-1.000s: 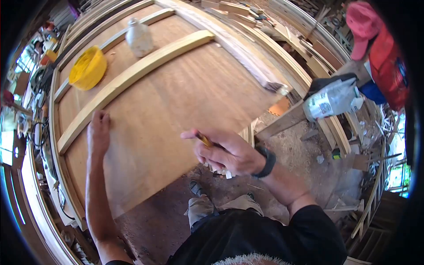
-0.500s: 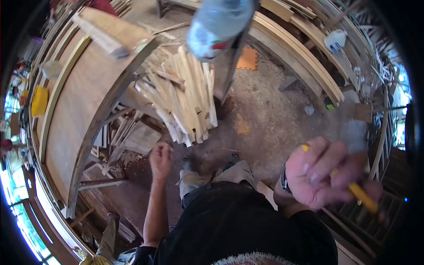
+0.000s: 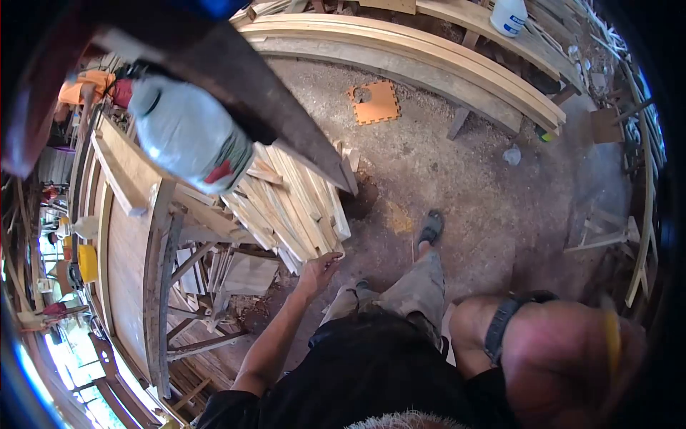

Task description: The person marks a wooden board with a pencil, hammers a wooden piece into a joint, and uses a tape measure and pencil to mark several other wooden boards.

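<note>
My left hand (image 3: pixel 318 277) hangs at the near end of a pile of pale wood strips (image 3: pixel 289 207), its fingers loosely bent and partly spread, with nothing seen in them. In this view its fingertips overlap the strip ends. On the right, my right hand (image 3: pixel 568 354) is large, close to the camera and blurred by motion. Its fingers are closed on a yellow pencil (image 3: pixel 612 334), which shows as a smeared upright streak. A dark wristband (image 3: pixel 501 329) circles that wrist.
A clear plastic bottle (image 3: pixel 187 136) beside a dark beam (image 3: pixel 286 107) looms close at upper left. On the left stands a wooden workbench (image 3: pixel 128 286). Long boards (image 3: pixel 400 43) lie across the back, with a white jug (image 3: pixel 508 18) above them. An orange foam mat (image 3: pixel 375 102) lies on the floor.
The view has turned, and the bottle now appears farther left. My left hand has come over to the strip ends. My right hand is lower and more blurred. One foot has stepped forward.
</note>
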Demonstrator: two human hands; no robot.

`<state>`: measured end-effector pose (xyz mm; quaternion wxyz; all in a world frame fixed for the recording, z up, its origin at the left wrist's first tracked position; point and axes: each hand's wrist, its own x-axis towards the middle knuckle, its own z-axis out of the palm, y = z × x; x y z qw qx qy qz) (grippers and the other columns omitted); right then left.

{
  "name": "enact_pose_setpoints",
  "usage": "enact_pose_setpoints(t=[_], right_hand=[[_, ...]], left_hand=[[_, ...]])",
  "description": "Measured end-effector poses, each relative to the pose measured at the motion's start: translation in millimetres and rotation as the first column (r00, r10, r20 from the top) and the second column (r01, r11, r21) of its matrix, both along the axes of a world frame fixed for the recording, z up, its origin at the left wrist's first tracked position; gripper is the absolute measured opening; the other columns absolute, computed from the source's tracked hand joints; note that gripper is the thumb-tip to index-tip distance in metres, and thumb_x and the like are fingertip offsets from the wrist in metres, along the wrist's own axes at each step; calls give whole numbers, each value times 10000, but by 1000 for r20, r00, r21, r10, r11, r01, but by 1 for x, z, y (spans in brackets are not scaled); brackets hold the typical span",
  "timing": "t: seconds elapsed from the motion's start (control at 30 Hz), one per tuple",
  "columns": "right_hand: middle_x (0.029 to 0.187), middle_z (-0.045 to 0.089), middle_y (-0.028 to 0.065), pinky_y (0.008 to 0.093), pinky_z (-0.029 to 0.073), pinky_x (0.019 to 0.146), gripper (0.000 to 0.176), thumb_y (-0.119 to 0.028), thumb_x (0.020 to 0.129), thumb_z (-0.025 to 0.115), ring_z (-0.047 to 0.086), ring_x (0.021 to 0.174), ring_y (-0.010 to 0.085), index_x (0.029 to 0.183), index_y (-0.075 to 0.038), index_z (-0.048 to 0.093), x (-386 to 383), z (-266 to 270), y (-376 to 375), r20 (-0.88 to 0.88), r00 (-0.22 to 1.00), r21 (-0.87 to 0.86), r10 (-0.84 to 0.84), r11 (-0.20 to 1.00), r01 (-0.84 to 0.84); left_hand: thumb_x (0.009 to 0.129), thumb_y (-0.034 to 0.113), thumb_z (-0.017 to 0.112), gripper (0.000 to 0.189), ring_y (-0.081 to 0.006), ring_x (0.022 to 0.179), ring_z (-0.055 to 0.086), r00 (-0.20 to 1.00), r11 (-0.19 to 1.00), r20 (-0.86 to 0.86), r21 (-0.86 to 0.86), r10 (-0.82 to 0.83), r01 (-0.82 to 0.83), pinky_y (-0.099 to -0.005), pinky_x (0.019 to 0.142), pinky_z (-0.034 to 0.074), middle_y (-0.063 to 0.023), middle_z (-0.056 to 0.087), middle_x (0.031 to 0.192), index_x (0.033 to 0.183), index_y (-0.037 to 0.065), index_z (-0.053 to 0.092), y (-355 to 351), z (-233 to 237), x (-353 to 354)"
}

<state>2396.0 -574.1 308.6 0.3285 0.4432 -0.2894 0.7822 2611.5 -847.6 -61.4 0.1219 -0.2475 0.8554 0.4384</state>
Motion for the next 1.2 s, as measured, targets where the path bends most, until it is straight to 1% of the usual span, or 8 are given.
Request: enact_pose_setpoints(t=[0.4,0.6,0.63,0.67,0.73,0.93,1.0,1.2], right_hand=[[1185,594,51,425,420,1031,274,-182,1006,603,577,1089,194,1257,-93,538,-279,19,74,-92,987,-5,129,992,-130],[1235,604,89,486,420,1157,359,-235,1046,594,584,1188,234,1354,-75,499,-357,31,73,26,999,-174,35,984,-30],[1101,616,60,387,445,1020,203,-208,1042,596,552,1101,207,1167,-50,622,-387,13,80,-9,885,197,466,868,-455],[1101,616,60,387,445,1020,203,-208,1042,596,552,1101,207,1167,-50,622,-393,1,53,-3,881,212,474,861,-463],[1241,669,-81,475,452,1083,255,-244,996,700,601,1141,180,1251,-230,701,-396,-32,-15,-196,729,-475,655,587,-655],[1145,692,-106,324,513,856,178,-190,969,736,623,1071,89,1143,-166,708,-448,-26,-79,573,637,64,516,746,-663],[1118,709,-49,300,504,880,218,-187,949,756,644,1062,112,1153,-133,701,-501,-24,-151,-236,562,-374,793,460,-805],[1100,726,30,333,470,1002,163,-175,1006,637,658,1065,162,1114,-63,686,-606,11,-259,-144,849,93,508,861,-500]], left_hand=[[1024,142,562,238,-243,730,716,981,982,-55,-10,187,-188,-388,702,570,-145,746,909,1186,27,692,1,-92,-160],[1030,149,584,190,-172,718,666,947,963,183,17,262,-270,-352,657,545,-75,717,845,1148,51,696,-4,-83,-264],[1032,147,586,185,-171,724,666,954,963,140,23,264,-270,-347,656,542,-76,718,847,1144,47,694,-10,-96,-273],[1034,145,587,180,-169,730,665,959,962,98,32,266,-270,-342,655,538,-78,718,849,1139,42,692,-15,-108,-280],[1037,152,591,179,-171,732,660,957,956,49,47,287,-289,-342,668,536,-80,719,839,1134,39,691,-25,-112,-303],[1032,190,578,214,-251,813,721,913,950,261,-68,313,-306,-403,760,551,-123,749,856,1127,41,698,-85,-137,-347],[1031,240,570,256,-295,839,731,907,946,270,-62,322,-318,-437,778,551,-120,760,870,1104,35,706,-102,-141,-352],[1042,287,560,290,-278,806,727,855,893,277,-31,439,-448,-427,761,551,-112,753,830,1063,47,722,-148,-126,-375]])
